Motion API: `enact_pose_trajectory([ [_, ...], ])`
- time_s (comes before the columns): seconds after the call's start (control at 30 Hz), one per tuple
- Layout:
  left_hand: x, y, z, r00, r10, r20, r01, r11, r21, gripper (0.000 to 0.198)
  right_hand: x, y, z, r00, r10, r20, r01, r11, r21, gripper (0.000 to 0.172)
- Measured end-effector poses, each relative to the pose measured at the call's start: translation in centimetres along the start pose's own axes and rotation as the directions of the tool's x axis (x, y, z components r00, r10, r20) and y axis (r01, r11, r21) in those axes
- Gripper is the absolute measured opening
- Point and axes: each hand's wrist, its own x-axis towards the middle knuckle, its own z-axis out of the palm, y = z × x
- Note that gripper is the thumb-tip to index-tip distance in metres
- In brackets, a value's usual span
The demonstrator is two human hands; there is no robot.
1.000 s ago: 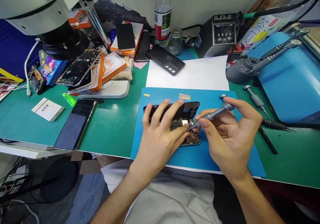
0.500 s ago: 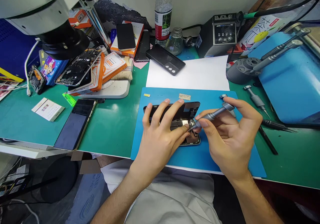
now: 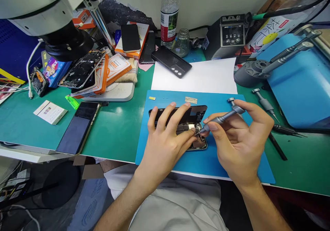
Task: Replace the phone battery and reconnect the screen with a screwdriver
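An opened phone point(image 3: 199, 143) lies on the blue mat, its insides showing and its dark screen point(image 3: 199, 112) tilted up at the far side. My left hand point(image 3: 165, 141) spreads over it: three fingers reach across the screen to its upper edge, while the lower fingertips touch near the phone's inner parts. A grey screwdriver point(image 3: 221, 118) slants down into the phone, its tip beside those left fingertips. My right hand point(image 3: 241, 141) is closed on the screwdriver, thumb and fingers round the shaft and index finger at the cap end. Part of the phone is hidden under my left hand.
On the blue mat point(image 3: 144, 138) lie small metal pieces point(image 3: 191, 100). Behind it are white paper point(image 3: 206, 78) and a black phone case point(image 3: 172, 62). Another phone point(image 3: 78, 128) lies left. Tweezers point(image 3: 287, 129) and a second screwdriver point(image 3: 265, 102) lie right. A microscope point(image 3: 64, 38) overhangs the upper left.
The screwdriver's cap end and my right hand have shifted slightly right. My left hand keeps its pose on the phone. The whole view has moved a little.
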Motion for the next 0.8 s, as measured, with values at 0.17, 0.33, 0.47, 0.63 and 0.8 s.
enact_pose_trajectory([
  [0.17,0.02,-0.04,0.04,1.0,-0.001,0.0,0.001,1.0,0.0,0.015,0.06,-0.08,0.02,1.0,0.006,-0.004,-0.006,1.0,0.004,0.056],
  [0.33,0.08,-0.02,-0.05,1.0,-0.003,0.001,0.003,1.0,-0.005,0.013,0.13,0.11,-0.03,1.0,0.005,0.007,-0.005,1.0,-0.007,0.062],
  [0.47,0.1,-0.04,-0.08,1.0,0.0,0.004,0.0,1.0,-0.003,0.013,0.12,0.21,-0.03,1.0,0.003,0.014,-0.003,1.0,0.002,0.062],
  [0.63,0.07,-0.02,-0.06,1.0,-0.001,0.003,0.001,1.0,-0.003,0.014,0.06,0.12,-0.07,1.0,0.008,0.02,-0.008,1.0,0.007,0.062],
  [0.8,0.06,0.01,-0.08,1.0,-0.002,0.0,0.002,1.0,-0.005,0.013,0.07,-0.04,-0.06,1.0,0.011,0.018,-0.011,1.0,-0.007,0.056],
])
